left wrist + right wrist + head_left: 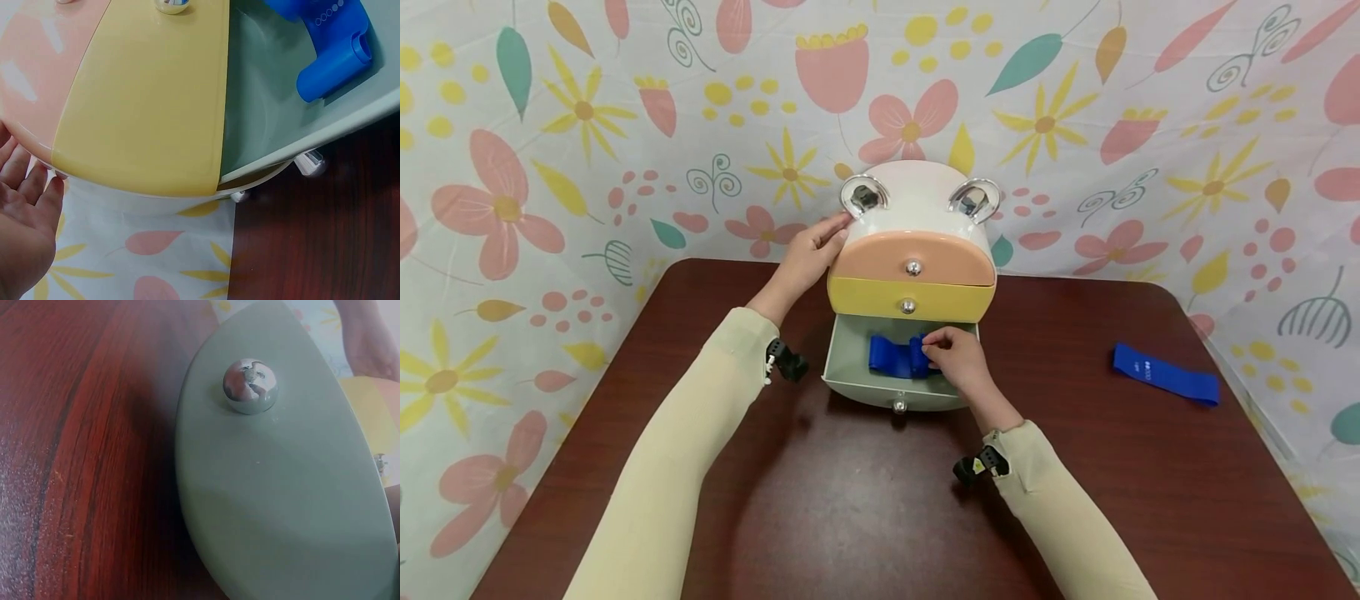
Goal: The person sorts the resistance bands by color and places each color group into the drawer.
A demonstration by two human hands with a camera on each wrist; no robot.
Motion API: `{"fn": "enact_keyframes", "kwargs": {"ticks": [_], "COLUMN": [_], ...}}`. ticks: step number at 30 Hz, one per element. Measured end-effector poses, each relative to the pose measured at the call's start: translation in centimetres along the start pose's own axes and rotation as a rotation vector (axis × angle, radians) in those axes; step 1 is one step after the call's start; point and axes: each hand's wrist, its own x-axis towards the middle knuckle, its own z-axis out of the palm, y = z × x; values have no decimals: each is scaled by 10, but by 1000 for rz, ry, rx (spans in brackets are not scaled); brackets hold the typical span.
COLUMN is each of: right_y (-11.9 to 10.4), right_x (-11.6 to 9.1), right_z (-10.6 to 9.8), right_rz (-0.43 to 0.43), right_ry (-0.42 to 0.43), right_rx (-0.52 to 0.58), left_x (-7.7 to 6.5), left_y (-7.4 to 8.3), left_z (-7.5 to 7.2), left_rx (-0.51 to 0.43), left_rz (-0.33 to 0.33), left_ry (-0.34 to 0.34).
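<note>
A small drawer cabinet with a white top [913, 196] and silver ears stands on the table. Its grey-green bottom drawer [847, 357] is pulled out. Inside lies a blue resistance band [891, 358], partly unrolled, with a curled end [334, 72] and a row of printed circles. My right hand [962, 360] pinches this band near its right end, thumb and fingertips together. My left hand [805, 265] rests its fingers against the cabinet's left side, just below the ear. In the right wrist view, the drawer front [281, 469] hides the band.
Above the open drawer, the orange drawer [876, 257] and yellow drawer [868, 297] are closed, each with a silver knob. A second blue band [1165, 377] lies flat on the dark wooden table [1060, 500] at the right. A flowered cloth [700, 125] hangs behind.
</note>
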Motion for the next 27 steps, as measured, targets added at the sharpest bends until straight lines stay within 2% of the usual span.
{"fn": "enact_keyframes", "kwargs": {"ticks": [16, 21, 27], "right_y": [-4, -6, -9], "right_x": [-6, -14, -22], "right_z": [-1, -8, -30], "right_rz": [-85, -99, -71], "right_ry": [48, 48, 10], "right_rx": [-39, 9, 128], "left_x": [-1, -2, -2], "left_y": [-2, -3, -2], "left_z": [-1, -1, -2], "left_rx": [4, 7, 9], "left_rz": [-10, -14, -5], "left_ry": [2, 2, 6]}}
